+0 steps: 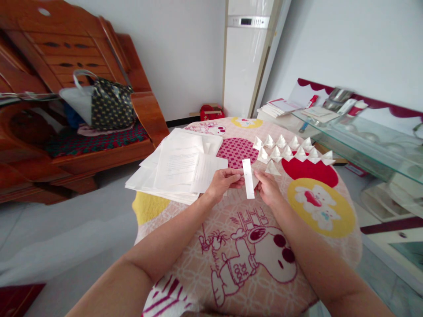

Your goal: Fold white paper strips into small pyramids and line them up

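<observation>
1. Head view: the right hand [268,188] pinches the white paper strip [248,180] along its right side; the left hand [223,184] meets its left edge, but whether it is clamped there I cannot tell.
2. The strip sits between the hands, over the middle of the table [188,251]; a light, even pinch should keep it from buckling.
3. Line up edges before pressing any crease, I'd judge, then run a thumb along it.
4. Folded paper pieces [276,154] stand in rows far right; keep knuckles off the nearest.
5. Paper stack [176,160] left: keep the left wrist clear.
</observation>
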Available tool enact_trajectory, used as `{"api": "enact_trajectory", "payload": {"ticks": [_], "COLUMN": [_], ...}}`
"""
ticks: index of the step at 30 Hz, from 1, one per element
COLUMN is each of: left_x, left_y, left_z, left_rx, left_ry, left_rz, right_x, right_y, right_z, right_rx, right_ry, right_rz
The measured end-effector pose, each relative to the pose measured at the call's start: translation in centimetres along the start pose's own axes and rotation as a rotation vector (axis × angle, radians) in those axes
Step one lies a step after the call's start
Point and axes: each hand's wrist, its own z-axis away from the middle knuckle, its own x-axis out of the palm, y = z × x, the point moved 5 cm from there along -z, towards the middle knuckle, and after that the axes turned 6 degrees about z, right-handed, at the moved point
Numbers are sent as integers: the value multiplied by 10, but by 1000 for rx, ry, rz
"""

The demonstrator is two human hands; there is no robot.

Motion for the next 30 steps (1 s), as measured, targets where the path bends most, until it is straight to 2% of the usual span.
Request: {"api": "enact_trajectory", "payload": {"ticks": [9,17,30], "left_x": [7,7,7], "left_y": [0,-1,-1], "left_z": [1,0,1], "left_rx": [-33,-58,-64], "left_ry": [-73,-90,-83], "left_rz": [44,76,48], "right_x": [10,16,16], "right_y": [14,7,4], "right_z": [-3,3,3], "right_rx": [109,168,163], "right_ry": [-122,-164,-134], "right_rz": [-224,-224,-154]}}
